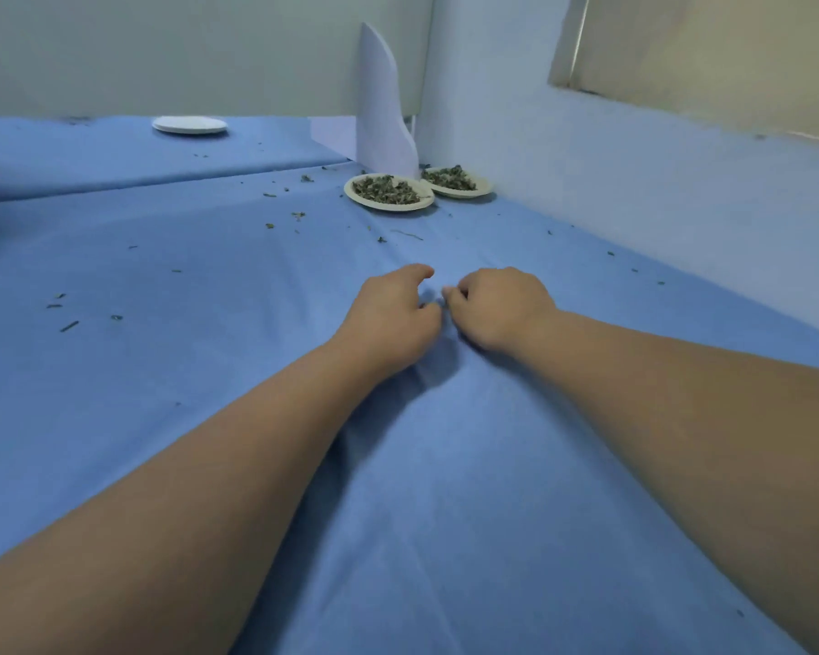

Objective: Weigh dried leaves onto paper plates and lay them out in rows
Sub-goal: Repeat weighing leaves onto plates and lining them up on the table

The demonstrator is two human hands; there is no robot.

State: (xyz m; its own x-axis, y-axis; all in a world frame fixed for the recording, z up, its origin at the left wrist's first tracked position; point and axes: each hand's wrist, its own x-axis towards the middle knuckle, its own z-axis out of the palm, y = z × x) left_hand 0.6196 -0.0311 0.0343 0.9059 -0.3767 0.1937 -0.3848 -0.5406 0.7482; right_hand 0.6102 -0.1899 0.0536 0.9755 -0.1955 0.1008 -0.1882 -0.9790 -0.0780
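Note:
Two paper plates of dried green leaves stand side by side in the far corner: the nearer plate [388, 193] and the one behind it [457, 182] against the wall. An empty white paper plate [190, 125] lies far back on the left. My left hand [388, 314] and my right hand [497, 307] rest close together on the blue cloth [209, 371] in the middle, well short of the leaf plates. Both have curled fingers that pinch a small fold of the cloth between them. Creases run out from that spot.
A curved white paper sheet [381, 101] stands upright just behind the leaf plates. Pale walls close off the back and right sides. Loose leaf crumbs [299, 214] are scattered over the cloth, mostly to the left and ahead of my hands.

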